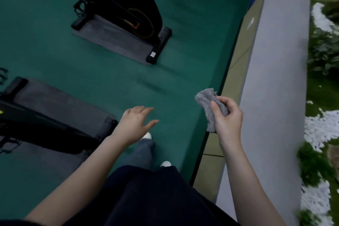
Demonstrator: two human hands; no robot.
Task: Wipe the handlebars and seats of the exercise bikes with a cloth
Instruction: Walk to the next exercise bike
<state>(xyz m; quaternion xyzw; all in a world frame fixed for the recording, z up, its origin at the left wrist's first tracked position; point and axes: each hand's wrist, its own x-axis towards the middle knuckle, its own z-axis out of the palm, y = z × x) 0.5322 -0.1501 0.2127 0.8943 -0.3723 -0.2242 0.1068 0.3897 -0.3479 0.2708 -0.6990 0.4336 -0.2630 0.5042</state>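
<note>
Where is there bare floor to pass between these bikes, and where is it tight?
Bare green floor runs between the upper bike's mat and the lower-left bike's mat, then along the grey ledge. The left hand hangs over it; the right hand grips the cloth. Tightest beside the lower-left bike's base.

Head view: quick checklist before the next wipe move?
1. Cloth in hand: ok, right hand grips the grey cloth.
2. Left hand free: ok, open, holding nothing.
3. Bike nearby: ok, nearest bike stands at left on its mat.
4. Handlebars or seat in view: not ok, neither shows.
5. Cloth on a bike: not ok, it touches neither the nearest nor the far bike.
6. Cloth clean or damp: cannot tell.
</note>
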